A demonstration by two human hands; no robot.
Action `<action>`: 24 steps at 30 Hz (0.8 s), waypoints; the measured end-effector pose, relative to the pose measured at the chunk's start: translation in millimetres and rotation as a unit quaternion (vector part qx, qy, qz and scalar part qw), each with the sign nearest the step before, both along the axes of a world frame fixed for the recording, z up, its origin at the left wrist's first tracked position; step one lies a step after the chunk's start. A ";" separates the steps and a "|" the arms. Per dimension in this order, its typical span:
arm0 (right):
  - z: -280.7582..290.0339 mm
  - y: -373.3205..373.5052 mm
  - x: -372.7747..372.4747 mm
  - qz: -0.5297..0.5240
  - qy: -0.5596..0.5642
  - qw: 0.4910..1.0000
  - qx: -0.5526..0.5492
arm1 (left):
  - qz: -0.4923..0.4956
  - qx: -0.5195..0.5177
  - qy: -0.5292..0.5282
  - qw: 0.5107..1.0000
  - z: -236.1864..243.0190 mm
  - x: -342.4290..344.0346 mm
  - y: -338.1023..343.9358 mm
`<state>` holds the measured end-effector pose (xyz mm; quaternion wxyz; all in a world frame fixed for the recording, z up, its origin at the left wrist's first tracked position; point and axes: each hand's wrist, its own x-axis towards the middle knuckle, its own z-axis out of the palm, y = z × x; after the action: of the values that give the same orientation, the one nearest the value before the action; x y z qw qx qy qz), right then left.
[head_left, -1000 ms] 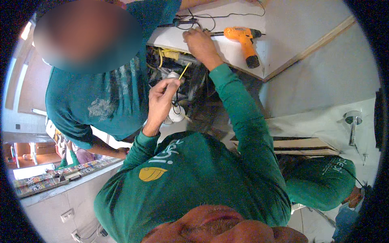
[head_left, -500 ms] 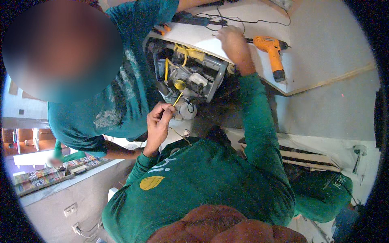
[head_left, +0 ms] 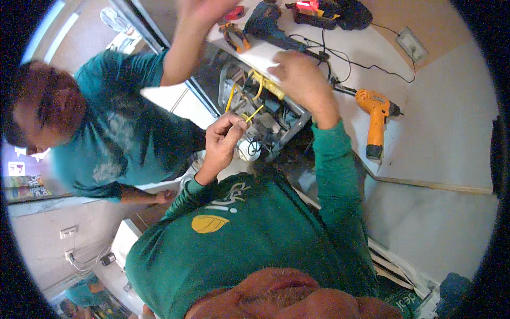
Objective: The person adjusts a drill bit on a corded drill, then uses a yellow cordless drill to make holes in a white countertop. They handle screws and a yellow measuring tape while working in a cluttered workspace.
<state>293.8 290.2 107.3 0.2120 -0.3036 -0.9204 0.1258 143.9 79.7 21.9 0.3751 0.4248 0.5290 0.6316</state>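
My left hand (head_left: 224,139) is closed in a pinch on a thin yellow wire (head_left: 255,112), whose free end points up and to the right. Just beyond it is an open grey toolbox (head_left: 299,118) holding jumbled parts and yellow cords. My right hand (head_left: 304,84) reaches over the near edge of a white worktop (head_left: 340,114), beside the toolbox. Motion smears its fingers, so I cannot tell whether they hold anything. Nearby on the worktop lie an orange cordless drill (head_left: 376,118) and orange-handled pliers (head_left: 234,37).
A co-worker in a teal shirt (head_left: 127,127) stands at the left, one blurred arm (head_left: 186,53) raised near the pliers. Black cables (head_left: 340,61) cross the worktop behind my right hand, near a dark blue tool (head_left: 271,24). A wall outlet (head_left: 411,45) is at the far right.
The view has shifted, showing more of the worktop's far side. The co-worker has leaned back from the toolbox, with an arm raised. My left hand still pinches the yellow wire, now tilted further right.
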 end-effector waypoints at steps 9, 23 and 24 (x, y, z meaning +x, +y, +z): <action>-46.7 42.8 -164.1 -0.023 -0.004 0.992 0.121 | 0.081 0.006 0.034 0.996 10.9 -21.1 8.0; -14.8 92.5 -176.1 0.004 -0.167 0.981 0.098 | 0.092 -0.002 0.063 0.994 7.5 -131.3 69.0; -16.0 91.5 -160.3 -0.007 -0.088 0.995 0.038 | 0.074 0.008 0.063 0.995 11.1 -133.3 75.2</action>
<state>133.5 381.7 91.3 0.1428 -0.3120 -0.9372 0.0622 10.5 155.0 33.0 0.2901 0.4264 0.5762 0.6341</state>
